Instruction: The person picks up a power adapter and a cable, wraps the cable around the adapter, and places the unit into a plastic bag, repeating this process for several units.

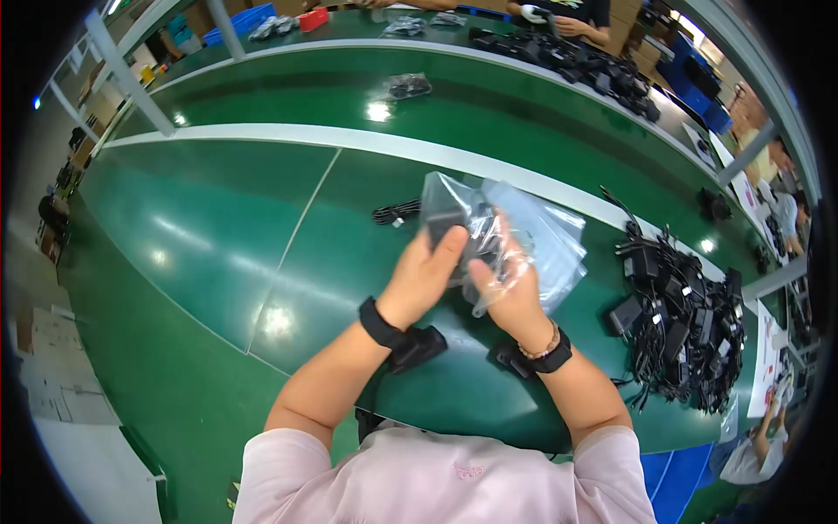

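- Head view, position: clear bag (443, 190) is sitting between the left hand (423, 272) and the right hand (515, 295), above the green tabletop (327, 236).
- Head view, axis: the bag is appearing to run away from the wearer, its top leaning leftward; blur is obscuring the exact angle.
- Head view, nearer hand: both hands are touching the bag; a black block (447, 225) inside is lying directly at the left thumb.
- Head view, hand state: the left thumb and fingers are clamping the bag around the block; the right hand is gripping the bag's right side.
- Head view, appearance: the film is showing transparent, creased and glossy; dark contents are filling its middle.
- Head view, surroundings: flat plastic bags (556, 249) are lying behind the right hand.
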### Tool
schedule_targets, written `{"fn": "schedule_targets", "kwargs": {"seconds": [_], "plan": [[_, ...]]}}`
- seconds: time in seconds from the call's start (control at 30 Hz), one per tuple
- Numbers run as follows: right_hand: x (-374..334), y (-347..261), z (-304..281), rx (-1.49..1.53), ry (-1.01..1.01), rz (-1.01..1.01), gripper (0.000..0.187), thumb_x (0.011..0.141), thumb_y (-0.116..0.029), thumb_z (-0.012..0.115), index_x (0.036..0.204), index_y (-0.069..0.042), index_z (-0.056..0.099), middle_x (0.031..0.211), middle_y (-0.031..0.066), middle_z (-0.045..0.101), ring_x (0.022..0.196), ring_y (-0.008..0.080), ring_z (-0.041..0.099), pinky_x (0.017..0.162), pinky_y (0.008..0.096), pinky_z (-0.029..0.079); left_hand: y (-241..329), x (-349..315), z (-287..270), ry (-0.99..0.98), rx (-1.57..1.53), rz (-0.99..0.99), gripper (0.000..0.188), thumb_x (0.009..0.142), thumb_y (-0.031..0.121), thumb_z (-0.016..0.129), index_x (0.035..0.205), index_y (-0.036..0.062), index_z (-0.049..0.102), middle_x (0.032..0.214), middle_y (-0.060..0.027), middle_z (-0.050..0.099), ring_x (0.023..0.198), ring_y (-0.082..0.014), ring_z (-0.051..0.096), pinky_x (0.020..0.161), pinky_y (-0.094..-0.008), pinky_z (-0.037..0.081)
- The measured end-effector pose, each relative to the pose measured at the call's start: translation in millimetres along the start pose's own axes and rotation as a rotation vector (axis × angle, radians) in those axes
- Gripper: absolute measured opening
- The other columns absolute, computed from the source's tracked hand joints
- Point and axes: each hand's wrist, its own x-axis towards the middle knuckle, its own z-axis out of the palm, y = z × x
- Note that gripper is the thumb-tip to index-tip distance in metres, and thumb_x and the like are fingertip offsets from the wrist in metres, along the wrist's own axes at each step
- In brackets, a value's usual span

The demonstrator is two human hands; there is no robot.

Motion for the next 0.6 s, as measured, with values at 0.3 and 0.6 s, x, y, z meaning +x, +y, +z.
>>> {"fn": "schedule_targets", "kwargs": {"seconds": [0.3, 0.6], "plan": [[2.6, 7.8, 3.1, 0.111, 0.208, -0.081, 0.062, 0.081, -0.008, 0.061, 0.133, 0.003, 0.028, 0.130, 0.0135, 0.039, 0.114, 0.0226, 0.044, 0.096, 0.0344, 0.036, -2.1, -1.8, -7.8, -0.331, 0.121, -0.309, 0.054, 0.089, 0.047, 0.048, 0.117, 0.0003, 0.046, 0.093, -0.0036, 0.058, 0.077, -0.0109, 0.056, 0.071, -0.0261, 0.048], [-0.3, 2.4, -3.7, 0.302, 0.024, 0.148, 0.057, 0.083, -0.006, 0.058, 0.130, 0.003, 0.029, 0.129, 0.0137, 0.039, 0.114, 0.0239, 0.042, 0.097, 0.0362, 0.035, 10.3, -3.1, -9.2, 0.038, -0.418, 0.038, 0.051, 0.082, 0.031, 0.066, 0.120, 0.0016, 0.045, 0.109, -0.0054, 0.056, 0.097, -0.0109, 0.052, 0.085, -0.0259, 0.042]]}}
